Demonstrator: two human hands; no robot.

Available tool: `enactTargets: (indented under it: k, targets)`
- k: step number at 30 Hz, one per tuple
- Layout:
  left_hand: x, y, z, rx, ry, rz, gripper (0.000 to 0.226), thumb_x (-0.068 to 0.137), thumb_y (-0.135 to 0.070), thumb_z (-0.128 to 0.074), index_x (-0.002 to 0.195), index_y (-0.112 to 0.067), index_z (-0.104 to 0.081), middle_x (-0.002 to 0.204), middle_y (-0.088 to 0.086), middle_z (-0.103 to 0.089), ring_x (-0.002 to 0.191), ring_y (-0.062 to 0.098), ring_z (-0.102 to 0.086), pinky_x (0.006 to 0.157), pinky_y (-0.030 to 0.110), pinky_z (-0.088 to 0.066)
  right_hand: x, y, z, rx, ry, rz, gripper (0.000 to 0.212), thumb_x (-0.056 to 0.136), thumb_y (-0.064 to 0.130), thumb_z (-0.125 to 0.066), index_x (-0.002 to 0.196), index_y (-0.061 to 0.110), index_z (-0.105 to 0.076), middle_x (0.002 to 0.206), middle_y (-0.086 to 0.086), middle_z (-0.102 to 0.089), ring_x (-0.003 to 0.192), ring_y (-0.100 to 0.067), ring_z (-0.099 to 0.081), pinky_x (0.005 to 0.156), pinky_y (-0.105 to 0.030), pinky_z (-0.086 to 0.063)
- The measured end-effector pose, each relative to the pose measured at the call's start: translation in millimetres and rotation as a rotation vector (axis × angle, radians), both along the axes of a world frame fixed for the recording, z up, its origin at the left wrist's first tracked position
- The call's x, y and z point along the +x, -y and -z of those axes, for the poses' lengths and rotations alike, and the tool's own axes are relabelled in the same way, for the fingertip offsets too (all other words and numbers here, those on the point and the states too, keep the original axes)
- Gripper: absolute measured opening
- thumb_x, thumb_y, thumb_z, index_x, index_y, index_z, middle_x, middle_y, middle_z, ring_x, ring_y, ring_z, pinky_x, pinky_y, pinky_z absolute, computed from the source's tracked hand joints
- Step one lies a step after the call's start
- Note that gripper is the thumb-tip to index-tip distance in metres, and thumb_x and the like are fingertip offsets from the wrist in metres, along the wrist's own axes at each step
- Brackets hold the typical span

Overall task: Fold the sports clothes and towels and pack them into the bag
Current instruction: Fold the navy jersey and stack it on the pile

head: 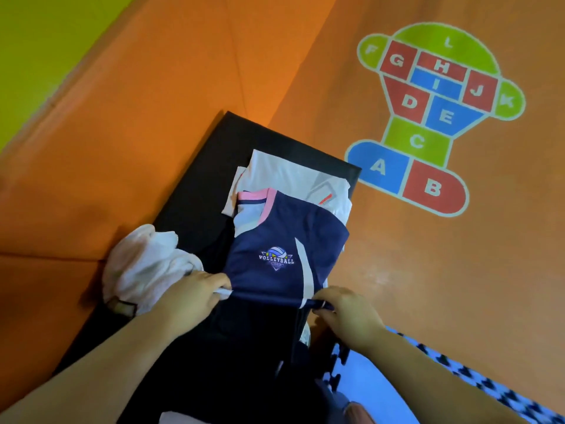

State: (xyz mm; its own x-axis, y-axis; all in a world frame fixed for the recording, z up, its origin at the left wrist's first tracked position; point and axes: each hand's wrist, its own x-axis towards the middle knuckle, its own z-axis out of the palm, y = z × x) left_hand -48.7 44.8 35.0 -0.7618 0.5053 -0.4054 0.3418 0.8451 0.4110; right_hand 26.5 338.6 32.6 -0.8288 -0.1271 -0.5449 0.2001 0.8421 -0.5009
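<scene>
A navy volleyball jersey [284, 240] with a pink collar lies on a black bench [214, 166]. My left hand [192, 293] pinches its near left edge and my right hand [345, 307] pinches its near right edge, with the hem stretched between them. Under the jersey's far end lies a folded white garment [290, 175]. A crumpled white towel [143, 264] sits at the bench's left edge, beside my left hand. Dark cloth [244, 347] lies below the jersey near me; I cannot tell whether it is clothing or a bag.
The bench stands on an orange floor [428, 270] with a painted hopscotch grid of letters [428, 111] to the right. A blue and black interlocking foam mat [397, 393] lies at the lower right. A green area [36, 41] fills the upper left.
</scene>
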Motion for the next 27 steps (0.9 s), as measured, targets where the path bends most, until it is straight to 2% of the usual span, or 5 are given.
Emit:
enactTargets:
  k: [3,7,17,23,27]
  targets:
    - [-28,-5,-8,0.046,0.058,-0.092,0.012,0.087,-0.029,-0.064,0.09,-0.038,-0.057,0.066,-0.013,-0.058,0.058,0.006,-0.053,0.056,0.018,-0.04,-26,-10,-1,-0.097,-0.014,0.102,0.018,0.087,0.027,-0.062,0.105,0.029,-0.064,0.099,0.008,-0.066,0.09,-0.017,-0.059,0.078,-0.033,-0.048]
    - [-83,-24,-6,0.217,0.063,-0.282,0.018,0.082,-0.021,-0.071,0.094,-0.029,-0.06,0.079,-0.012,-0.063,0.071,0.006,-0.06,0.065,0.021,-0.044,-84,-27,0,-0.122,-0.115,0.221,0.023,0.087,0.029,-0.064,0.11,0.028,-0.061,0.097,0.009,-0.062,0.088,-0.019,-0.057,0.076,-0.03,-0.043]
    - [-170,-84,45,0.146,-0.092,-0.53,0.045,0.086,-0.022,-0.067,0.127,-0.019,-0.05,0.123,0.004,-0.051,0.106,0.019,-0.054,0.09,0.034,-0.046,-174,-47,50,-0.008,-0.288,0.538,0.036,0.092,0.031,-0.058,0.124,0.017,-0.05,0.124,-0.001,-0.054,0.107,-0.019,-0.054,0.083,-0.028,-0.042]
    - [-106,-72,79,-0.066,0.04,-0.614,0.055,0.08,-0.045,-0.068,0.121,-0.012,-0.051,0.114,0.014,-0.052,0.102,0.035,-0.055,0.087,0.047,-0.048,-112,-26,67,-0.021,-0.004,0.608,0.057,0.08,0.049,-0.066,0.122,0.02,-0.04,0.121,0.0,-0.04,0.106,-0.023,-0.051,0.09,-0.042,-0.046]
    - [-82,-72,86,-0.041,0.276,-0.818,0.05,0.084,-0.047,-0.062,0.108,-0.005,-0.051,0.099,0.01,-0.059,0.082,0.026,-0.055,0.065,0.034,-0.043,-88,-17,77,-0.04,0.177,0.743,0.073,0.079,0.048,-0.069,0.129,0.01,-0.031,0.127,-0.006,-0.031,0.109,-0.028,-0.046,0.095,-0.043,-0.043]
